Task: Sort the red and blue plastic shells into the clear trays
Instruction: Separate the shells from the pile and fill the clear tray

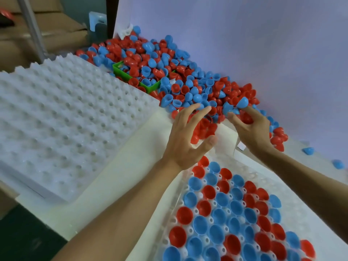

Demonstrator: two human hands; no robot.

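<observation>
Item one: loose pile of red and blue plastic shells point(169, 72), small hollow half-domes, heaped in a band from upper centre of the frame down to centre right, lying at all angles. I count two blue shells point(235, 107) pinched in my right hand point(248, 127), at centre right.

Item two: clear tray point(188, 240), lower right, its pockets partly filled with red and blue shells, open sides up.

Item three: stack of clear dimpled trays point(62, 117), left of frame, unfilled.

Two bare hands are seen, left point(185, 140) and right point(248, 127). One green plastic bin point(120, 71) is counted. Red and blue plastic shells point(150, 59) are too many to be counted.
</observation>
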